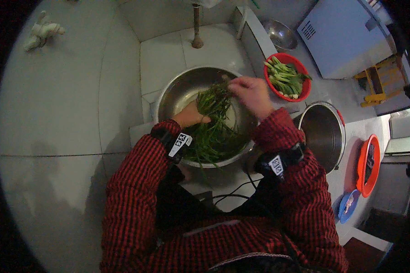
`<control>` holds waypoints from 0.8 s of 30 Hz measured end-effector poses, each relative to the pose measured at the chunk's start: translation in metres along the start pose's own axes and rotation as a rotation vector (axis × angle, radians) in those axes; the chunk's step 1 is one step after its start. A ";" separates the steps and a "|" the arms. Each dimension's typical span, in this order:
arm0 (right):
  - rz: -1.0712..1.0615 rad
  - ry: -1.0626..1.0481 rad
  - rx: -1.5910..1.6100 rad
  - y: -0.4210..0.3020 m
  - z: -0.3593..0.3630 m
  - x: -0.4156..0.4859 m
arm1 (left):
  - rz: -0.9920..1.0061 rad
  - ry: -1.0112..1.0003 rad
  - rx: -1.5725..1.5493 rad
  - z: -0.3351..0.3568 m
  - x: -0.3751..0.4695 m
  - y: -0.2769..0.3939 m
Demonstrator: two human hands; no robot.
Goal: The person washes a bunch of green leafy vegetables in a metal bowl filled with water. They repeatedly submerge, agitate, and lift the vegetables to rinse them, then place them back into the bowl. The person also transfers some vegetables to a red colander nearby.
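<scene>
A wide stainless steel basin (167, 82) sits in front of me, with long thin-leaved greens (205, 143) lying in its near part. My left hand (191, 115) grips a bunch of these greens (213, 102) above the basin, thumb across the stalks. At the bunch's far end, my right hand (251, 94) pinches the brownish stalk ends between thumb and fingers. Motion blurs those fingertips, so exactly what they hold is hard to make out. Both wrists carry black straps with white printed tags.
Right of the basin stand a red plastic basket (306, 94) of leafy green vegetables and a steel bucket (321, 136). Beyond are an orange basin (361, 167), a blue bowl (343, 204) and a metal bowl (280, 34). A vertical pipe (196, 24) rises behind. Black cables (232, 196) lie between my legs.
</scene>
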State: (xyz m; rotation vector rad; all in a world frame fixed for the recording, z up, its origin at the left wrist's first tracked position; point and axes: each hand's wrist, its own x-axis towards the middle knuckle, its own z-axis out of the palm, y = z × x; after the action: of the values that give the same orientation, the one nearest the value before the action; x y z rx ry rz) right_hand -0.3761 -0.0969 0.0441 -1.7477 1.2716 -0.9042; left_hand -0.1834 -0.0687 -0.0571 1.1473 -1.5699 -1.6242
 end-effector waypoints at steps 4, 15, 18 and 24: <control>0.152 -0.007 0.221 -0.002 -0.030 0.011 | 0.068 0.064 -0.018 -0.003 -0.004 -0.004; 0.019 -0.273 0.206 0.029 0.005 -0.005 | -0.094 -0.066 -0.176 0.000 -0.009 0.020; -0.060 -0.247 -0.065 0.030 0.019 -0.005 | -0.153 -0.137 -0.056 -0.001 -0.009 0.017; 0.058 -0.182 0.044 0.027 0.020 -0.003 | -0.056 -0.098 -0.095 -0.001 0.001 -0.001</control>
State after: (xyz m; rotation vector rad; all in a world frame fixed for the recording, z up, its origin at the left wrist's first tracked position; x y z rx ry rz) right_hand -0.3702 -0.0954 0.0110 -1.7080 1.1692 -0.7178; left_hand -0.1826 -0.0701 -0.0580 1.0847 -1.5153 -1.7962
